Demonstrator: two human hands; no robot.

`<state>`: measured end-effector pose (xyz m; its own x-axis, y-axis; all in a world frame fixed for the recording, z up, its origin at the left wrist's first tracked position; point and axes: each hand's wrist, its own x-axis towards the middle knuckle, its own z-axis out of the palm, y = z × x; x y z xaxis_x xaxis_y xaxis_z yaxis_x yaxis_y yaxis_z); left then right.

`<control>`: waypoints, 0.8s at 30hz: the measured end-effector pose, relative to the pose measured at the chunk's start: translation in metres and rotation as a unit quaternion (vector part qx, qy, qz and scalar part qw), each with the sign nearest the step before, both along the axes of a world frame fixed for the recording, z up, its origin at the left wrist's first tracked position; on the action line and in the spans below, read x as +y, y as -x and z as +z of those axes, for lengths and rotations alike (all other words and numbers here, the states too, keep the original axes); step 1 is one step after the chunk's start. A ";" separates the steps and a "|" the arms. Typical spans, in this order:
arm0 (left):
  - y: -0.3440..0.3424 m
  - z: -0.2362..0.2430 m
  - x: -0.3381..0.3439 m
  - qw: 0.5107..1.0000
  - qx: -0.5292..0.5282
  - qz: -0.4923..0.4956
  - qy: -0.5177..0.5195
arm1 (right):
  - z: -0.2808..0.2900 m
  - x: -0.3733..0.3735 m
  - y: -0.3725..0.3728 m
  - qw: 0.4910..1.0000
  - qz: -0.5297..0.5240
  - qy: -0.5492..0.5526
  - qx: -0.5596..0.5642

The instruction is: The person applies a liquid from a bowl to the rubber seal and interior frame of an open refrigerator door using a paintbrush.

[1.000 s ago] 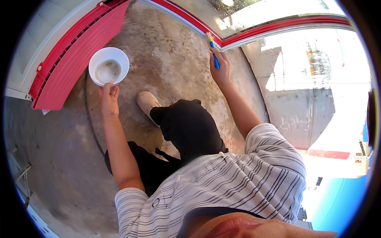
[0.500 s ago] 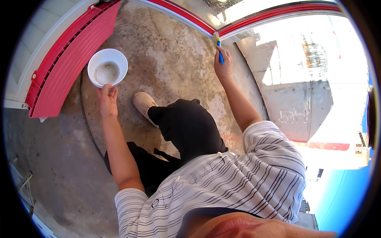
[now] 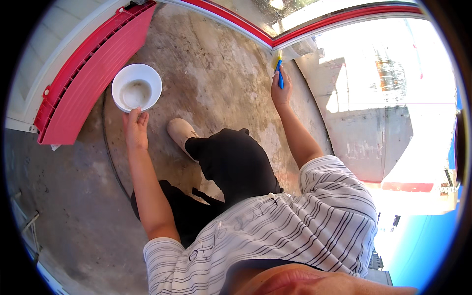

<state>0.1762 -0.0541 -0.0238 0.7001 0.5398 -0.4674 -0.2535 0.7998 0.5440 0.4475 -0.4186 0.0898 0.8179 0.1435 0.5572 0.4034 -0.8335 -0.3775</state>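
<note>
My left hand grips the near rim of a white bowl, with the thumb at its edge. A little cloudy liquid lies in the bottom of the bowl. In my right hand is a paintbrush with a blue handle and a yellow collar. Its pale bristles point away from me, close to the lower corner of a white and red frame. Whether the bristles touch the frame is too small to tell.
A red ribbed plastic panel leans along the left wall. Stained concrete floor spreads between my hands, with my shoe on it. At the right stands a pale metal wall in bright sun. Glass panes rise at the far side.
The brush has moved down and slightly right, from the red strip to below the frame's corner. My left hand and the bowl sit slightly lower and further right in view.
</note>
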 end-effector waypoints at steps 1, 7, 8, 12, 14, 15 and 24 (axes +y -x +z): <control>0.001 -0.006 0.003 1.000 -0.003 -0.005 -0.001 | 0.004 0.013 0.002 1.000 -0.012 -0.008 -0.006; 0.000 0.000 -0.001 1.000 -0.009 -0.020 0.010 | -0.025 0.036 -0.015 0.999 0.018 -0.020 0.023; -0.002 0.000 -0.001 0.999 -0.016 -0.027 0.010 | -0.026 0.029 -0.017 0.997 -0.031 -0.065 0.002; -0.004 -0.003 -0.004 1.000 -0.001 -0.010 0.014 | -0.011 0.047 -0.033 0.980 -0.103 -0.155 -0.074; -0.011 -0.004 -0.008 1.000 -0.006 -0.016 0.017 | -0.014 0.061 -0.046 0.973 -0.113 -0.072 -0.186; -0.012 -0.008 -0.007 1.000 -0.005 -0.020 0.014 | -0.012 0.073 -0.040 0.987 -0.047 -0.097 -0.118; -0.028 0.009 -0.024 0.999 0.010 -0.047 -0.025 | 0.038 0.168 0.063 0.861 0.255 -0.296 0.325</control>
